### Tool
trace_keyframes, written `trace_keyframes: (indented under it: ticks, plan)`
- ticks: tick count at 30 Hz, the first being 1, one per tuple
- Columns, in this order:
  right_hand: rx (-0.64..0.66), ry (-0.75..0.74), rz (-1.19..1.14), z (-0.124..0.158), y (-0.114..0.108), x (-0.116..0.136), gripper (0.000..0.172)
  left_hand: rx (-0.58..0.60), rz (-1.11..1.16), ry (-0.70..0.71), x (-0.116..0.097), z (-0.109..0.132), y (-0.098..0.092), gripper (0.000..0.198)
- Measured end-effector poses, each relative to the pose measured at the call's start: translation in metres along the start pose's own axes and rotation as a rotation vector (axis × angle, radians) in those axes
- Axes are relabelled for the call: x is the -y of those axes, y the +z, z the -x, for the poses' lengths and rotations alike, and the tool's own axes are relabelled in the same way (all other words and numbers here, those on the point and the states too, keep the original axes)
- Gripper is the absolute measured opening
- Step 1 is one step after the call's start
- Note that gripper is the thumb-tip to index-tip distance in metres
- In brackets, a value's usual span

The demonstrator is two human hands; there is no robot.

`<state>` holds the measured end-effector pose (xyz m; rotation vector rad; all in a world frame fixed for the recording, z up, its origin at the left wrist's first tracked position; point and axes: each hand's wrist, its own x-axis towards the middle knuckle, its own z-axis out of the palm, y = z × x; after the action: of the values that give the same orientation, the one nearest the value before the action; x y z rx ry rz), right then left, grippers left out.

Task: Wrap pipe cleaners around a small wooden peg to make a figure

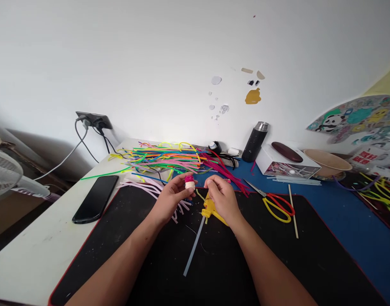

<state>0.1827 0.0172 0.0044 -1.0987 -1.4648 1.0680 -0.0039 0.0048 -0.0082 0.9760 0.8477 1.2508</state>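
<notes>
My left hand (174, 195) pinches a small wound piece (190, 182), pink on top and cream below, held up over the black mat (309, 263). My right hand (222, 197) is closed right beside it, fingertips near the piece; what it pinches is too small to make out. Under the right hand lies a yellow glue gun (210, 209) with a clear glue stick (193, 246) sticking out toward me. A pile of coloured pipe cleaners (166, 158) lies just beyond the hands, and pale pink ones (140, 186) spread out left of my left hand.
A black phone (95, 197) lies on the white table at left. Red-and-yellow scissors (276, 203) and a thin wooden stick (293, 210) lie right of my hands. A black flask (254, 142), a white box (287, 163), a bowl (327, 162) and more pipe cleaners (378, 191) stand at the back right. A fan (5, 174) is at far left.
</notes>
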Motion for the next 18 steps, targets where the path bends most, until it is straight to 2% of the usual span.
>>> trace_keyframes:
  ticks: [6,12,18]
  plan:
    - [0.005,0.008,-0.036,-0.0001,0.0022,0.0015,0.049,0.016,-0.006,-0.006,0.0003,-0.0002,-0.0011,0.056]
    - [0.049,0.023,-0.150,-0.0013,0.0052,0.0048,0.037,0.027,-0.010,-0.014,0.0017,-0.0003,-0.0017,0.057]
    - [0.083,0.069,-0.211,-0.0012,0.0064,0.0022,0.039,0.015,-0.019,-0.011,0.0009,0.0001,-0.0007,0.057]
